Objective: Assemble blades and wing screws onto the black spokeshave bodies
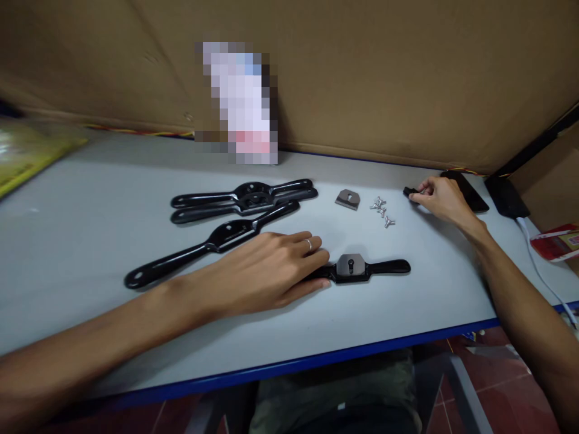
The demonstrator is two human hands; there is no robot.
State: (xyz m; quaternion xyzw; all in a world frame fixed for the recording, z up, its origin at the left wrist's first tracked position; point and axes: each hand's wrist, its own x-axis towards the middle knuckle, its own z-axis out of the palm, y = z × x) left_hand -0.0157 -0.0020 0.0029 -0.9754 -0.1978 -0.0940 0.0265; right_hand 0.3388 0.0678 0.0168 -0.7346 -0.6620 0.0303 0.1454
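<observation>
My left hand [289, 265] is closed around one handle of a black spokeshave [389, 267] lying on the table. A grey blade [358, 264] sits on its middle, with a dark screw showing through the slot. At the right, the fingers of my right hand [443, 196] pinch a small black part [409, 192] at the tabletop. Between the hands lie a loose blade [353, 195] and several silver thumb screws [382, 212]. Beyond my left forearm are other black spokeshave bodies: one nearer [226, 236] and two lying against each other [205, 199] farther back.
A dark phone [470, 191] and a black device with a white cable [509, 198] lie right of my right hand, beside a red packet [556, 241]. A yellow-edged plastic packet [36, 166] is far left. Cardboard [362, 78] walls the table's back; a blurred-out item leans there.
</observation>
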